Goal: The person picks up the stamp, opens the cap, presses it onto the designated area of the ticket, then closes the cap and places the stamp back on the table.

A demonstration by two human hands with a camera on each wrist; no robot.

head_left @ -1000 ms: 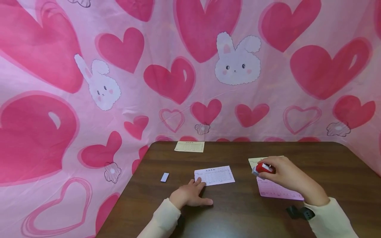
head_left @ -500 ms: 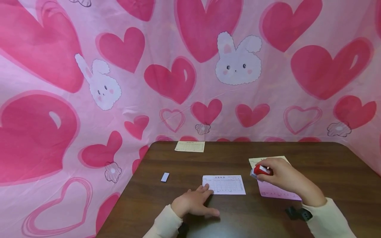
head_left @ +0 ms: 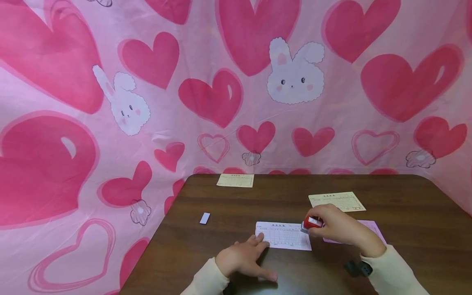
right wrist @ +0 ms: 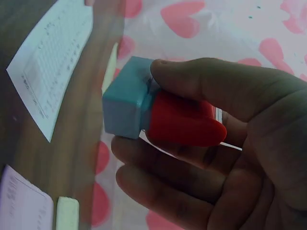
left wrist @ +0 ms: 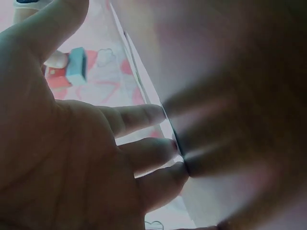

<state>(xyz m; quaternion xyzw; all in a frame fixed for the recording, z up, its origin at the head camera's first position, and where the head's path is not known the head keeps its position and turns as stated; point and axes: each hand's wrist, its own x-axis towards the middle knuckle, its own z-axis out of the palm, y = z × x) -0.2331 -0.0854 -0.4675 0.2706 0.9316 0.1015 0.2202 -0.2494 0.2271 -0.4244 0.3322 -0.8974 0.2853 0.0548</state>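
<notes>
A white printed slip lies on the dark wooden table. My left hand rests at its left end, fingertips on the paper and thumb spread out to the right. In the left wrist view the fingers reach down to the surface. My right hand grips a red stamp with a grey-blue base, close over the slip's right end. Thumb and fingers stand on either side of the stamp in the right wrist view, and its base points away from the palm.
A yellow slip lies behind my right hand, and a pink slip is partly hidden under the forearm. Another yellow slip sits at the far edge. Left of the white slip is a small pale rectangular piece. Behind hangs a heart-patterned pink cloth.
My left hand has slid the white slip right and nearer, straightening it. My right hand has carried the stamp leftward from the yellow and pink slips to the white slip's right end.
</notes>
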